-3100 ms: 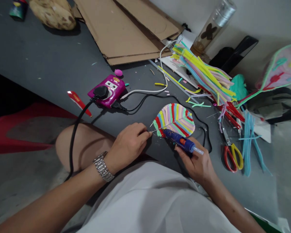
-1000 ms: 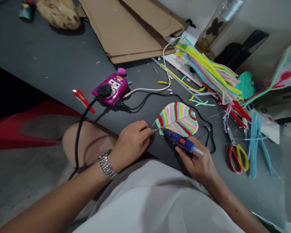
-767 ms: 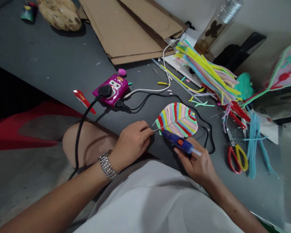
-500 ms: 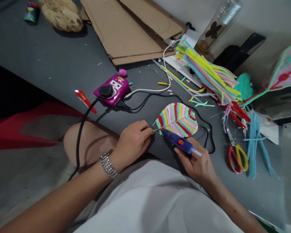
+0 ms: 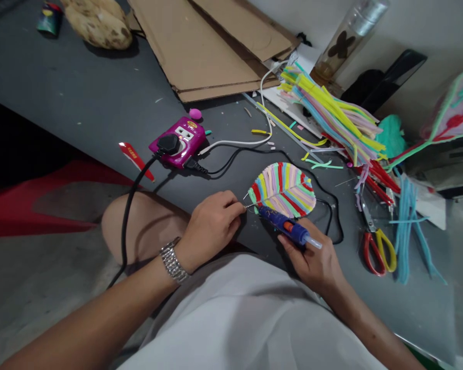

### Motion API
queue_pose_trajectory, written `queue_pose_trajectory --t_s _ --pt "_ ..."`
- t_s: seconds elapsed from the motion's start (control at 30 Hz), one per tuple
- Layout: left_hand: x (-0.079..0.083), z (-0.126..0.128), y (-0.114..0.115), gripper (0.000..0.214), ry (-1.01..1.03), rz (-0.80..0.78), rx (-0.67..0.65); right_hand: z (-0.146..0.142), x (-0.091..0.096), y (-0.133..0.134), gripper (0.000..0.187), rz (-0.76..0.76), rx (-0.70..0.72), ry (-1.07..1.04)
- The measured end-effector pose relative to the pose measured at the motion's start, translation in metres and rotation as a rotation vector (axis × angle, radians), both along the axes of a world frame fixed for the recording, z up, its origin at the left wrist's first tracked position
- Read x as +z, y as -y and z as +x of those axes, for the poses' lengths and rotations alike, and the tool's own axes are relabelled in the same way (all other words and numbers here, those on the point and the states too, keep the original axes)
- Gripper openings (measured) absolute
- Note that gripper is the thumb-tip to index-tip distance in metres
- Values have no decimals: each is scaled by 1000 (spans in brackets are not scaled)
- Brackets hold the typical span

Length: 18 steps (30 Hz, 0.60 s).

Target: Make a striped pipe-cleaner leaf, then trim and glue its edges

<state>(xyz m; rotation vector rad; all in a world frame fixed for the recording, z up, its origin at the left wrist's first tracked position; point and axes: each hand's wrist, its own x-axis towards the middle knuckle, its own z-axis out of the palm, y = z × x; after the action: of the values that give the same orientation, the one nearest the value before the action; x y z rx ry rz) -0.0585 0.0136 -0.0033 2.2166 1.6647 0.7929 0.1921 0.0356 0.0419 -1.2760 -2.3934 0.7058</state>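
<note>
My right hand [image 5: 319,257] is wrapped round a blue hot glue gun [image 5: 283,224], a clear glue stick poking from its rear. The gun's nozzle points left, at the near-left tip of a leaf shape [image 5: 281,190] made of striped coloured pipe cleaners. At that tip a thin wire [image 5: 250,206] sticks out. My left hand [image 5: 216,218] is closed, thumb and forefinger pinching the wire's end; the fingertips partly hide it. The leaf shape lies on the grey table [image 5: 216,185], between my hands and slightly beyond them.
A purple power strip [image 5: 181,139] with black cables lies left of centre, beside a red cutter [image 5: 136,160]. Cardboard sheets [image 5: 216,56] lie at the back. To the right are bundled pipe cleaners [image 5: 332,113], scissors [image 5: 377,246] and blue strands [image 5: 406,231]. A bottle [image 5: 343,43] stands behind.
</note>
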Motion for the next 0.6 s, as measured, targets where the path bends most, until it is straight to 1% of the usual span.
queue_pose_trajectory --t_s 0.13,0.33,0.6 --pt "-1 1 0 15 -4 11 7 0 1 -1 20 2 -5 -7" --pt "0 0 1 16 -4 -7 5 0 1 -1 15 -15 4 12" --pt "1 0 0 16 -11 -5 2 -1 3 -2 14 -20 -12 34"
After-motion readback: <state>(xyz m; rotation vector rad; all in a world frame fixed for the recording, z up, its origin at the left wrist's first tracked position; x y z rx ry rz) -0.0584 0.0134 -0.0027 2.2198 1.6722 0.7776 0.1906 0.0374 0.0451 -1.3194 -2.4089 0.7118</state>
